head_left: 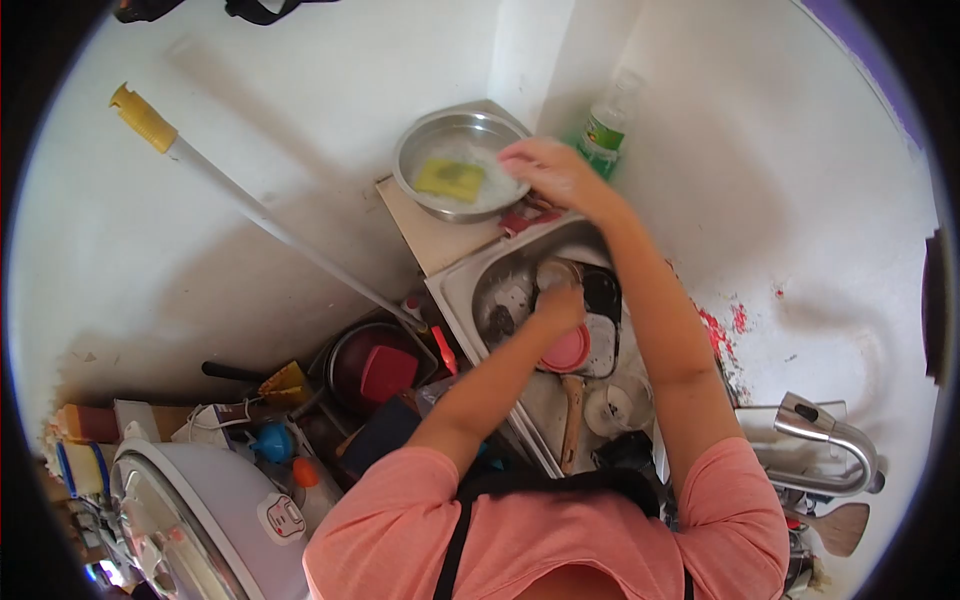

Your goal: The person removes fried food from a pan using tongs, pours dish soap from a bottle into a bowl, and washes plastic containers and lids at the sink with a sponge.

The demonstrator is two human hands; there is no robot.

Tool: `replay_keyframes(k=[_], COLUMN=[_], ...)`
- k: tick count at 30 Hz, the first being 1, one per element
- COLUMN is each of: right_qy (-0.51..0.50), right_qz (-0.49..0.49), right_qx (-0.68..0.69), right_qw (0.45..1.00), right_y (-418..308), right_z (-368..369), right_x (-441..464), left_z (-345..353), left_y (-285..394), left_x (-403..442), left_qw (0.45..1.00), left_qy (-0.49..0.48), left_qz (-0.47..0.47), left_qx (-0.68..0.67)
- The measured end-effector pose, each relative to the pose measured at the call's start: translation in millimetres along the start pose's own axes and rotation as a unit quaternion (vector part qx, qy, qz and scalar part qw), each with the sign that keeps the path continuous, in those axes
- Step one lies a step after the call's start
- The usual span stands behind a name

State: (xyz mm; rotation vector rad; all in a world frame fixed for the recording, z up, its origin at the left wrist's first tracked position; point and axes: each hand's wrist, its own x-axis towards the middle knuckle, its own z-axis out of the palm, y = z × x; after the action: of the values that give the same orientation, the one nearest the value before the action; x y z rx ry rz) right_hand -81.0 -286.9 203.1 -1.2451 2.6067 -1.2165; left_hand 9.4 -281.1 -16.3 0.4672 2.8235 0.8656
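Note:
My left hand (562, 306) is inside the metal sink (482, 285), its fingers closed at a brownish, see-through cup (557, 270); the exact grip is partly hidden. Just below that hand lies a round pink lid or bowl (566, 345), beside a pale rectangular container (602, 343) and a dark one (601, 290). Over the right rim of a steel basin (404, 150), my right hand (555, 175) is slightly blurred, fingers stretched out and apparently nothing in them. Sudsy water fills the basin, and a yellow-green sponge (450, 180) lies in it.
A green-labelled bottle (603, 130) stands in the corner behind my right hand. Nearer me are a wooden handle (572, 425), a white cup (608, 410) and a curved faucet (850, 450). Pans (345, 365), a pole (270, 220) and a large white appliance (210, 500) crowd the left.

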Motion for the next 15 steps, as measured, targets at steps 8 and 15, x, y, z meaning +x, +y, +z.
replay_keyframes(k=[8, 15], right_qy=[-0.323, -0.281], right_qz=[0.085, 0.246], right_qx=[-0.323, -0.295], right_qw=[0.885, 0.879], right_y=[61, 98], right_z=[115, 145], right_x=[97, 104], left_z=[15, 30], left_y=[2, -7], left_x=[-25, -7], left_qw=[1.0, 0.995], left_qy=[-0.009, -0.082], left_qz=[-0.013, -0.011], left_qx=[0.004, -0.057])
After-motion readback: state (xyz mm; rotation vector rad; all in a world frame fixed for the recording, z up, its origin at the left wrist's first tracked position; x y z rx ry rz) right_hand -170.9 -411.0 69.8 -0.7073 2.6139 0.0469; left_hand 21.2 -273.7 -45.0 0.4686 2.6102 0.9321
